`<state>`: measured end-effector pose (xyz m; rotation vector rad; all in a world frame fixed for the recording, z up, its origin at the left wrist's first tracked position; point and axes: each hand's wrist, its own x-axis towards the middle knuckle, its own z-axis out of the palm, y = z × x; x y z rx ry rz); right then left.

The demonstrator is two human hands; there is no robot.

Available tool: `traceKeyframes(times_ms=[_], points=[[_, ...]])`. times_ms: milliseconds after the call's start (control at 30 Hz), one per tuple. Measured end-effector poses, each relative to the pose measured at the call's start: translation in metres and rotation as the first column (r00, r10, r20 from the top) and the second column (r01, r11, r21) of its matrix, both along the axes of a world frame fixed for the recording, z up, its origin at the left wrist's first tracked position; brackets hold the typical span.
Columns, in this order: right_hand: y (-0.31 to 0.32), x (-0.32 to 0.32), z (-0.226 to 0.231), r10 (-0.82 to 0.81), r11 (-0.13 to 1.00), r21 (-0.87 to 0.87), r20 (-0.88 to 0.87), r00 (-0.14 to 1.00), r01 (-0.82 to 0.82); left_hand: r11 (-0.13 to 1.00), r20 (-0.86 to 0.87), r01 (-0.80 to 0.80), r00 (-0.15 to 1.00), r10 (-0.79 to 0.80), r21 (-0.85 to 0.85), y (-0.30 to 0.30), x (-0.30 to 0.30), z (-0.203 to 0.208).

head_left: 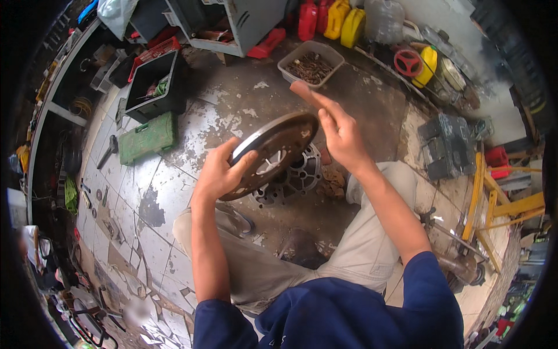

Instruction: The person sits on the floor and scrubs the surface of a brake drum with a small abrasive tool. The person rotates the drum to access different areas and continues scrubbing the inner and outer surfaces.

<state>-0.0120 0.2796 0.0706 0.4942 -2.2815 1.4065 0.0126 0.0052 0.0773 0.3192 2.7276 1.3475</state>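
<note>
Flywheel-like disc (293,135) clamped in left hand (224,170) at frame centre, reddish-brown strip (301,91) held in right hand (344,132), upper centre

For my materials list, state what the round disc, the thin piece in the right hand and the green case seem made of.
Round disc: metal, probably steel; its rim gleams, its face is dull brown.
Thin piece: possibly abrasive paper, matte reddish-brown; grain unclear.
Green case: likely moulded plastic; dull, worn, no metallic shine.

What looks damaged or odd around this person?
The pale grey floor tiles at lower left stand out: they are cracked into jagged pieces with gaps between. The round brownish metal disc gripped in the left hand is tilted, but that seems deliberate.
</note>
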Motion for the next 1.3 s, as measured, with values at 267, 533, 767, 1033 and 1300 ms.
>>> traceKeyframes(times_ms=[267, 533, 767, 1033, 1300], points=[[-0.02, -0.003, -0.021, 0.06, 0.968, 0.248, -0.038, 0.997, -0.049, 0.998, 0.017, 0.049, 0.999, -0.05, 0.048, -0.014, -0.004, -0.004], [-0.03, -0.012, -0.004, 0.062, 0.961, 0.274, -0.11, 0.992, -0.03, 0.978, 0.053, 0.051, 0.997, -0.063, 0.203, -0.017, -0.008, -0.01], [-0.024, -0.009, -0.004, 0.056, 0.986, 0.157, -0.031, 0.998, -0.05, 0.969, 0.187, 0.03, 0.979, -0.078, 0.245, -0.012, -0.002, -0.011], [-0.028, -0.009, -0.011, 0.011, 0.988, 0.152, -0.119, 0.993, 0.007, 0.905, 0.168, 0.132, 0.962, -0.216, 0.404, -0.005, 0.0, -0.001], [-0.02, -0.019, -0.02, 0.065, 0.996, 0.065, -0.089, 0.994, -0.059, 0.919, 0.333, 0.104, 0.912, -0.241, 0.38, -0.02, -0.006, -0.022]])
